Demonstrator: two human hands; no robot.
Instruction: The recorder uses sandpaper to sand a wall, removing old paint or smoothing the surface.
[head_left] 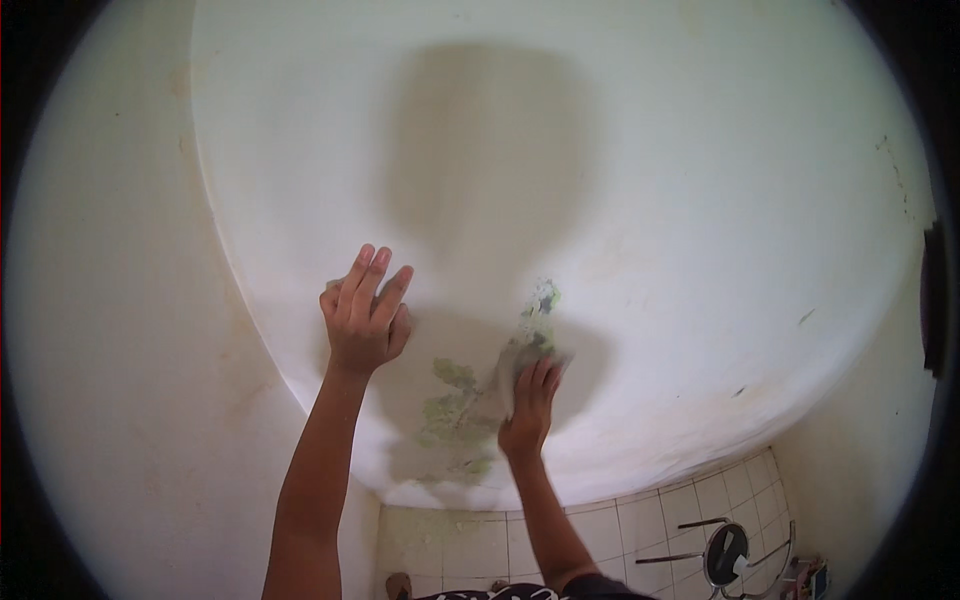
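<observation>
Peeling greenish paint patch [455, 410] on white plastered wall [650, 200]; right hand [530, 400] grips grey scraping pad [515, 365], left hand [365, 320] braces flat, fingers loose; I'd keep strokes short and even.

- My right grip [530, 395] covers most of the grey pad [512, 365] it presses on.
- Below it, the metal rack [735, 560] runs off the picture's edge.

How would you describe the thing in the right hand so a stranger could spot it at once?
Start at the big white wall, then find the greenish peeled patch low in its middle. At the patch's right edge the right hand presses a flat grey scraper to the wall; the left hand rests bare.
</observation>
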